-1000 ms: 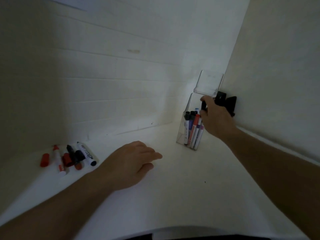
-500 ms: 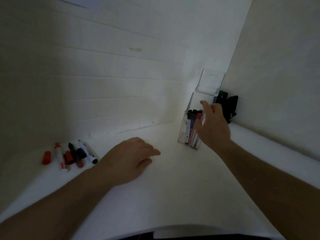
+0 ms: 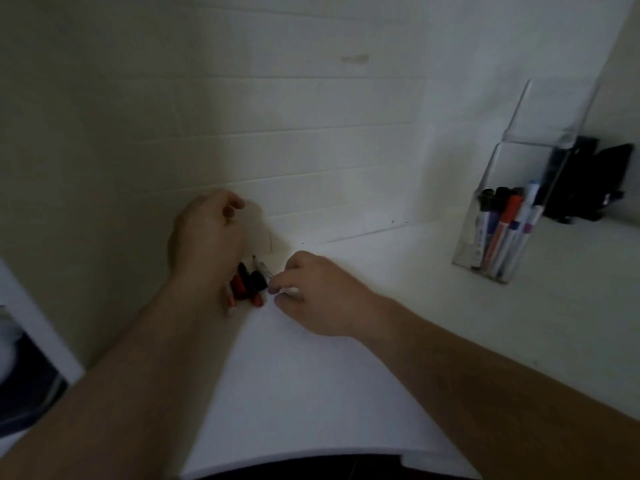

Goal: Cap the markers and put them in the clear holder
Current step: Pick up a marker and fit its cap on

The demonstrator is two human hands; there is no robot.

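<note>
Head view: clear holder [image 3: 491,216] on the table [image 3: 346,375] holds capped markers [image 3: 502,230] upright.
Right hand [image 3: 322,296] pinches a white marker [image 3: 289,290]; left hand [image 3: 207,237] loosely curled over loose markers [image 3: 247,285], grip unclear.

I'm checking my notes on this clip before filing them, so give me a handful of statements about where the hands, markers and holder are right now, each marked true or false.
1. The clear holder stands at the right, near the wall corner. True.
2. The holder has no markers in it. False: several capped markers stand inside.
3. The right hand is at the loose markers on the table. True.
4. The left hand is inside the holder. False: it is over the loose markers, far left of the holder.
5. A black object sits behind the holder. True.
</note>
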